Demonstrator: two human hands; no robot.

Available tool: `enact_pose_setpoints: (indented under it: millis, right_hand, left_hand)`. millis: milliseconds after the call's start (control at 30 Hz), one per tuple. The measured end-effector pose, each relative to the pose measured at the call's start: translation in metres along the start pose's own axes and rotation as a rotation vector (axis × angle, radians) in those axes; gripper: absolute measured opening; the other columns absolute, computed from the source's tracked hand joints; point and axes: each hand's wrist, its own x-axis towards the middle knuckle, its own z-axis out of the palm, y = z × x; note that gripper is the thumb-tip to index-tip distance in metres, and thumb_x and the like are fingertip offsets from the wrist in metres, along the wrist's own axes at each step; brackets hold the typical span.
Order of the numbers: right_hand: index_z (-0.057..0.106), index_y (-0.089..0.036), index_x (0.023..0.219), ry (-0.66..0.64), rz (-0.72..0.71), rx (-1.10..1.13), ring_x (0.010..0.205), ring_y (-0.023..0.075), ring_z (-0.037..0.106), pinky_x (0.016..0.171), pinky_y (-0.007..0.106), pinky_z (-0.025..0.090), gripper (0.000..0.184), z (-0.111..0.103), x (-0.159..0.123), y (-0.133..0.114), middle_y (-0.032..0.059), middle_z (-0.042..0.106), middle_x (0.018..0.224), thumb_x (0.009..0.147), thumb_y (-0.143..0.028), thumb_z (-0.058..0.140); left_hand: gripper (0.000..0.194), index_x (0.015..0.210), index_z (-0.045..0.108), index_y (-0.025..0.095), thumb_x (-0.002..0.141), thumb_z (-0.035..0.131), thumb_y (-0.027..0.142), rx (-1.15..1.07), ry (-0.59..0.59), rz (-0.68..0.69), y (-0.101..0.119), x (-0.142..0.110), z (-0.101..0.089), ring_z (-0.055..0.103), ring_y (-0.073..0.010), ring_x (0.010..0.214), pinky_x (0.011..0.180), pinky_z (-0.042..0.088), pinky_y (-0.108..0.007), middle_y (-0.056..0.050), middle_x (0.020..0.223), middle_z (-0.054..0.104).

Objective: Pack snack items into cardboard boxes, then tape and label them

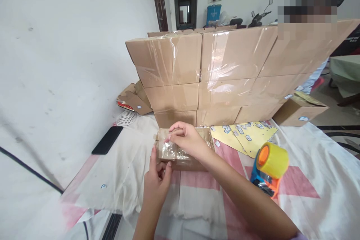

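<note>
Brown cardboard box [184,164] | left hand [158,176]: fingers spread at its near-left corner | right hand [186,138]: fingers bent over top, pinch unclear

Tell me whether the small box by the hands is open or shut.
Apparently shut: the box has a flat top with shiny tape across it; the right hand hides part.

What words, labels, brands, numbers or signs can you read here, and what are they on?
None reads clearly.
Blue container at the back: pale lettering, too blurred.
Dark object at the right edge: pale lettering, too blurred.
Yellow sheets: small marked stickers, too small.
Open carton on the right: bluish label, too small.
Small taped box: no print visible.
</note>
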Motion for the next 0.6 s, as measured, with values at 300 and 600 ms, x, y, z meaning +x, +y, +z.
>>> enact_pose_setpoints:
  millis: [300, 600]
  right_hand:
    - [0.06, -0.022, 0.098, 0.155, -0.168, -0.631, 0.081, 0.0181, 0.067, 0.085, 0.036, 0.041, 0.014, 0.0037, -0.0048, 0.0046, 0.0006, 0.079, 0.088, 0.087, -0.013, 0.057]
    - [0.064, -0.021, 0.117, 0.208, -0.177, -0.848, 0.099, 0.0219, 0.066, 0.095, 0.04, 0.033, 0.031, 0.0078, -0.0032, 0.0071, -0.0006, 0.078, 0.089, 0.088, -0.012, 0.059]
  left_hand:
    - [0.056, 0.149, 0.052, 0.02, 0.097, 0.051, 0.042, 0.051, -0.12, 0.074, -0.0091, 0.0039, 0.0016, 0.058, -0.0117, 0.053, 0.058, 0.045, -0.024, 0.001, 0.076, 0.072]
    - [0.056, 0.147, 0.052, 0.021, 0.096, 0.048, 0.043, 0.081, -0.15, 0.049, -0.0087, 0.0028, 0.0022, 0.058, -0.0131, 0.052, 0.058, 0.045, -0.026, 0.0, 0.081, 0.074]
